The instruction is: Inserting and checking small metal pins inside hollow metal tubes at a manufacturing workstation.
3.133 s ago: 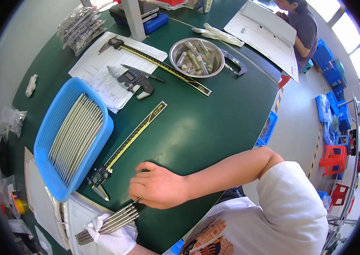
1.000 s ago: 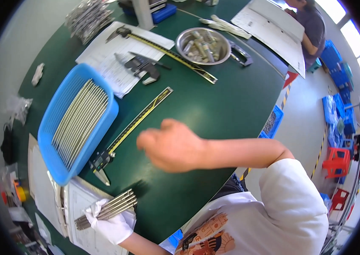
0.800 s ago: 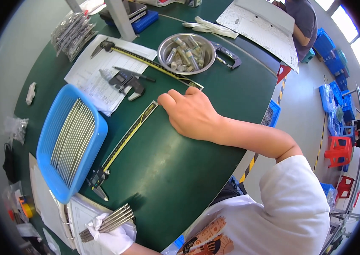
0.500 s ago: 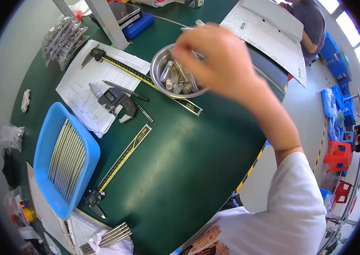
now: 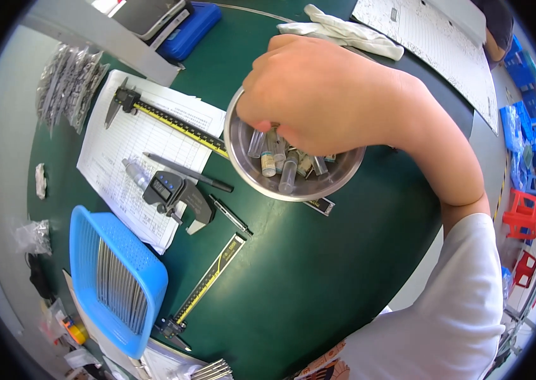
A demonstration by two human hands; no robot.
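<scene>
My bare right hand point(image 5: 318, 92) reaches into the round steel bowl point(image 5: 337, 183), fingers curled down and their tips mostly hidden. Among the contents are several small clear vials point(image 5: 288, 174), some with pale labels. Whatever those fingers pinch, if anything, cannot be made out. At the lower edge, my left hand point(image 5: 182, 371), in a white glove and mostly cut off, grips a bundle of thin metal rods point(image 5: 214, 370). The blue plastic basket point(image 5: 154, 278) beyond it contains many similar rods point(image 5: 116, 285).
Two digital calipers, one point(image 5: 176, 123) partly on printed sheets point(image 5: 106, 161) and partly behind the bowl, another point(image 5: 211, 282) beside the basket, lie on the green table. A digital micrometer point(image 5: 176, 193) and pens point(image 5: 189, 172) sit between. White gloves point(image 5: 350, 31) lie behind the bowl; bagged parts point(image 5: 68, 85) stand left.
My right hand has come down into the bowl from above it. The view has shifted, so the bowl looks nearer and the left hand's rods sit lower, partly out of frame.
</scene>
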